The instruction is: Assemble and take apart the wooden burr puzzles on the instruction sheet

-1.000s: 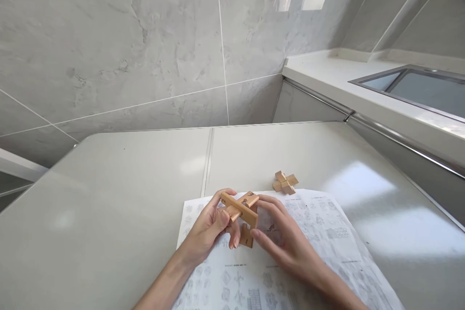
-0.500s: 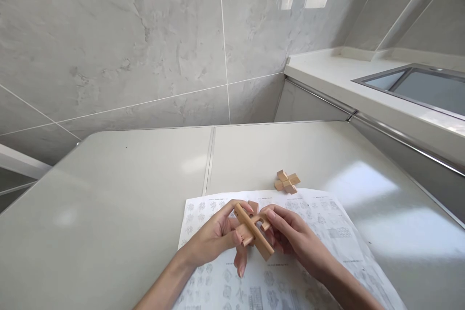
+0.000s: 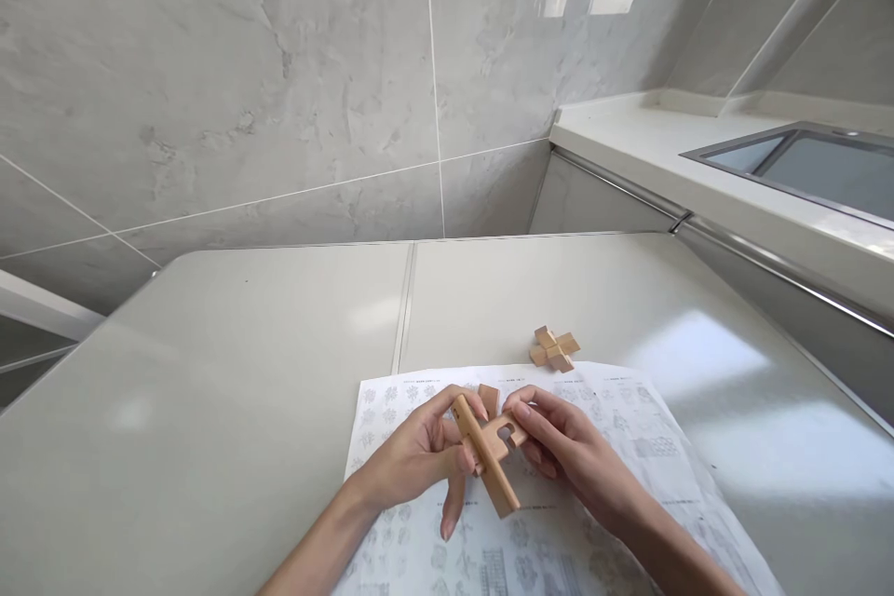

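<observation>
Wooden puzzle pieces [image 3: 491, 449] sit crossed between both hands, just above the paper sheet [image 3: 629, 447]. The left hand [image 3: 419, 452] has its grip pinched on them from nine o'clock, and the right hand [image 3: 569, 452] from three o'clock. It looks like a fitting step; lining up the notches calls for slow, steady fingers. A small wooden cross [image 3: 554, 348] lies at one o'clock on the pale counter [image 3: 244, 372]. Grey wall tiles [image 3: 279, 93] stand behind it, with a sink [image 3: 803, 168] at two o'clock.

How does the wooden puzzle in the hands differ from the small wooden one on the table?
The held puzzle is gripped by the left hand and right hand above the printed sheet; the small puzzle lies untouched on the table beyond it. The held puzzle shows long notched bars; the small puzzle is a compact cross. Both are light wood.
</observation>
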The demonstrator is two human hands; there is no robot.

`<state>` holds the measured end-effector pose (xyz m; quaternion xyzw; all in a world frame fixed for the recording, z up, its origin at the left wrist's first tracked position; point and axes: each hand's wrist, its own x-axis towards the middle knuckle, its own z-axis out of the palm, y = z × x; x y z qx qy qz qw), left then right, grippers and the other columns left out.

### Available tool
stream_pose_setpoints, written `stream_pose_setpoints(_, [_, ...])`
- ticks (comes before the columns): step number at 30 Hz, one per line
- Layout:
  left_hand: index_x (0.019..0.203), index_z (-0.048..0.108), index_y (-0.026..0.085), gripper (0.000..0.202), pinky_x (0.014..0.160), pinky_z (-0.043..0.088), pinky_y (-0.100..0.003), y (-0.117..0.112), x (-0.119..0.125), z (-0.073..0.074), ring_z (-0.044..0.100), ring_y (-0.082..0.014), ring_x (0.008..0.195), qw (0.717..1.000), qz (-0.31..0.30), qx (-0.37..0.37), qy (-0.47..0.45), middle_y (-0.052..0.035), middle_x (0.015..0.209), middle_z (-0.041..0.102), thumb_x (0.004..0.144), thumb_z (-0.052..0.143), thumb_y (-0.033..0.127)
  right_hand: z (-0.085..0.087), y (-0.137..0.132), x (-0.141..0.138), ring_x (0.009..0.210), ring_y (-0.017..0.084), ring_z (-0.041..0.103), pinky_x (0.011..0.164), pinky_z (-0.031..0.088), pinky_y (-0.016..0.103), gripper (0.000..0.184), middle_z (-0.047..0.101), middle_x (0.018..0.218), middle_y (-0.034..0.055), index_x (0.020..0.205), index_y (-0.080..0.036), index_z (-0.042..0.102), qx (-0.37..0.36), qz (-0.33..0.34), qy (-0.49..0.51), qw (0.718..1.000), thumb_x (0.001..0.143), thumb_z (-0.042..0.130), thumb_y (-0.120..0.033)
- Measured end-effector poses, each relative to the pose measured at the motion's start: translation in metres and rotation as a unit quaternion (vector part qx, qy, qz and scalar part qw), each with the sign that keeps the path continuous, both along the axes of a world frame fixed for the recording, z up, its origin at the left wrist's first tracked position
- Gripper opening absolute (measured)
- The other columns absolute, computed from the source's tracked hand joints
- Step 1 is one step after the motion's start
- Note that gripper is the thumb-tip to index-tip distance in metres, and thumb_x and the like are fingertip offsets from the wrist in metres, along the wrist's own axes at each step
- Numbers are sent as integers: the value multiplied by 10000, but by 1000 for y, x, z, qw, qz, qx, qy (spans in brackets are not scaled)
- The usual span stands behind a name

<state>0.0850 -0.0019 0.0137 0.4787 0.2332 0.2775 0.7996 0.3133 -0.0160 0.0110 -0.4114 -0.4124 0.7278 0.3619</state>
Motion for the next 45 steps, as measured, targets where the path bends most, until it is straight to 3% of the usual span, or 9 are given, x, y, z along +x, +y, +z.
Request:
stream_pose_setpoints(9, [1069,488,212,390,534,450,-238,1,-1,0,624,-122,385,999,33,15,13,24,713,727,962,734,497,-6,0,1,555,104,303,536,205,277,402,445,621,-62,907,-216,606,11,-22,-16,1000,998,640,-607])
stream_pose_setpoints(15, [1123,529,201,390,668,516,-319,0,1,3,631,-149,415,998,56,33,21,1,643,734,984,689,528,-7,0,1,567,109,305,537,225,275,420,423,623,-60,926,-206,648,12,-55,-29,998,986,647,-621])
stream_pose_setpoints(19, [1150,522,212,342,744,535,-357,0,2,6,642,-142,437,998,46,39,23,-47,754,783,1023,638,509,-6,0,2,566,106,300,537,234,270,429,420,617,-59,921,-203,661,5,-64,-36,997,975,659,-629])
stream_pose_setpoints(22, [1149,500,232,320,702,523,-326,1,2,6,629,-125,415,998,42,39,20,-39,797,787,1025,646,488,-7,1,1,574,107,321,535,249,264,420,431,630,-53,928,-207,670,16,-67,-37,997,981,653,-623])
stream_pose_setpoints(26, [1124,493,235,296,617,468,-267,2,0,4,610,-123,401,998,44,39,25,13,678,731,1028,650,467,-9,0,-1,590,108,355,532,270,255,424,458,674,-41,935,-206,676,28,-82,-44,995,976,655,-628])
stream_pose_setpoints(32, [1172,521,210,309,747,511,-339,2,-4,2,661,-177,454,998,35,42,9,55,489,635,1042,626,470,-6,-3,-5,571,112,343,518,269,253,450,437,642,-47,919,-204,664,36,-76,-36,996,967,647,-652])
stream_pose_setpoints(39, [1225,550,211,359,695,488,-322,2,-4,3,575,-138,384,997,54,61,5,60,498,625,1014,671,476,-5,-7,-10,559,113,339,514,274,258,444,435,641,-44,911,-207,669,51,-99,-32,993,956,663,-649])
stream_pose_setpoints(45, [1227,578,194,456,582,446,-269,0,-3,-3,600,-148,393,994,96,52,15,17,579,686,951,742,517,-5,-8,-12,577,112,345,524,279,257,417,434,658,-39,918,-204,672,62,-121,-38,990,981,650,-616])
